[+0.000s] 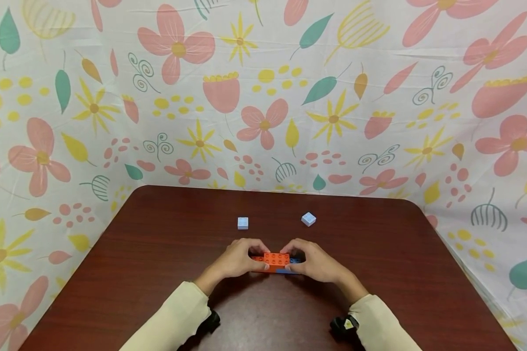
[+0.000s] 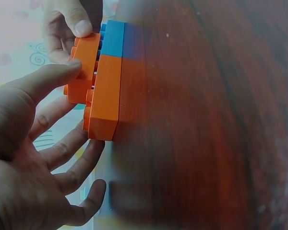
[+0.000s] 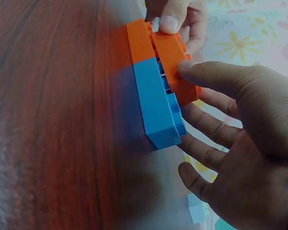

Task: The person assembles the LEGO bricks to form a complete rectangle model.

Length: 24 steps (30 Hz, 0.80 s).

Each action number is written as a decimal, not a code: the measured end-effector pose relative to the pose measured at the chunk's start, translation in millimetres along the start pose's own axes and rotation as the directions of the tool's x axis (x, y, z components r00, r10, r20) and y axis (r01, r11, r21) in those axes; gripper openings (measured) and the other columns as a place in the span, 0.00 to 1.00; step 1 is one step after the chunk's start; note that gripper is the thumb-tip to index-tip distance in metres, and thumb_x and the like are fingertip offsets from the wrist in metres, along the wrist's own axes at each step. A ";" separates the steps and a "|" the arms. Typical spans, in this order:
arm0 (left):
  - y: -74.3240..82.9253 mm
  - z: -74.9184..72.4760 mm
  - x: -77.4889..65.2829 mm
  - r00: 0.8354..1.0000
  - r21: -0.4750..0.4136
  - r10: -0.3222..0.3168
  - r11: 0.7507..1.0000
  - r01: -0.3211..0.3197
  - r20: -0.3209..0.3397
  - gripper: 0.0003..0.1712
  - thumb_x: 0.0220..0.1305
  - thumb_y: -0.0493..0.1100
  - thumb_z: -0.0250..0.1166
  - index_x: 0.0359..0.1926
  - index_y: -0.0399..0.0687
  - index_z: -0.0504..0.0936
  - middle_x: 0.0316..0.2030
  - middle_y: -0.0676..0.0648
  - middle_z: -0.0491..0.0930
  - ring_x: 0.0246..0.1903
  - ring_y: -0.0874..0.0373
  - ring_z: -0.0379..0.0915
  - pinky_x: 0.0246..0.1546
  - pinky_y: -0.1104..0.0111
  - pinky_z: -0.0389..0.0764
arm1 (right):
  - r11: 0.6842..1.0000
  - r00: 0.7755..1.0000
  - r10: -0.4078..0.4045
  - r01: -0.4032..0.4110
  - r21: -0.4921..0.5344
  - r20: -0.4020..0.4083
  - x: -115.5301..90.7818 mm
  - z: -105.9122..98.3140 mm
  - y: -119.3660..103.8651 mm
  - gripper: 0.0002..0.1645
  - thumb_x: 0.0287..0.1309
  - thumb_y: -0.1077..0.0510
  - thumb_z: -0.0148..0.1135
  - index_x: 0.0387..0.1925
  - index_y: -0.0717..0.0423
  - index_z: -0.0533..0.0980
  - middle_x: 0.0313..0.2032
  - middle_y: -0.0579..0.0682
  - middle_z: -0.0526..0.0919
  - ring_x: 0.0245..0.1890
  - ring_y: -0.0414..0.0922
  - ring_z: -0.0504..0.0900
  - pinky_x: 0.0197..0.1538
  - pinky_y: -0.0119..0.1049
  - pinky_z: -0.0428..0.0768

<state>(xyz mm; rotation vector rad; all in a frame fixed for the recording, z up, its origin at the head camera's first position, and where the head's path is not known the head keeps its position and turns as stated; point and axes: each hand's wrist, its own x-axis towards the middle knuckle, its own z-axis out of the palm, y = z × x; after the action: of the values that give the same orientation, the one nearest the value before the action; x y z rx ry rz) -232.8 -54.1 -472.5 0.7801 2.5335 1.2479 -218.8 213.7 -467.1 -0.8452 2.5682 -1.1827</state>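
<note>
The brick stack sits mid-surface, closed in on both sides by the left hand and the right hand, so its flanks are blocked. Beyond it, two pale blue cubes, one to the left and one to the right, stand apart with an open lane between them. The brown surface lies bare to the left and right of the forearms. The flowered cloth walls off the back and sides.
</note>
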 end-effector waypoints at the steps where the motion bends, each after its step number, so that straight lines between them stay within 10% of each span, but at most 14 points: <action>1: -0.2 0.2 -0.1 1.000 0.001 -0.002 1.000 0.002 -0.001 0.13 0.60 0.48 0.77 0.46 0.59 0.88 0.42 0.56 0.87 0.42 0.59 0.81 0.44 0.63 0.79 | 1.000 1.000 -0.002 0.002 0.008 -0.002 -0.2 0.2 0.7 0.17 0.62 0.56 0.72 0.52 0.46 0.80 0.46 0.46 0.84 0.45 0.49 0.81 0.51 0.43 0.82; 24: 1.4 2.7 -3.1 1.000 0.007 -0.024 1.000 0.024 -0.014 0.13 0.60 0.50 0.77 0.46 0.62 0.88 0.42 0.58 0.88 0.38 0.64 0.80 0.43 0.63 0.78 | 0.994 1.000 -0.022 0.023 0.109 -0.012 -3.7 3.2 11.6 0.17 0.64 0.55 0.72 0.54 0.46 0.81 0.49 0.46 0.84 0.48 0.47 0.82 0.54 0.41 0.82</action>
<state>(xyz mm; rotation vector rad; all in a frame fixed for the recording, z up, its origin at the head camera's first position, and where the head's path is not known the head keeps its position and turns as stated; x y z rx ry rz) -228.6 -53.2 -473.2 0.7431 2.5519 1.2408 -219.4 219.7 -478.1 -0.8480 2.4827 -1.3235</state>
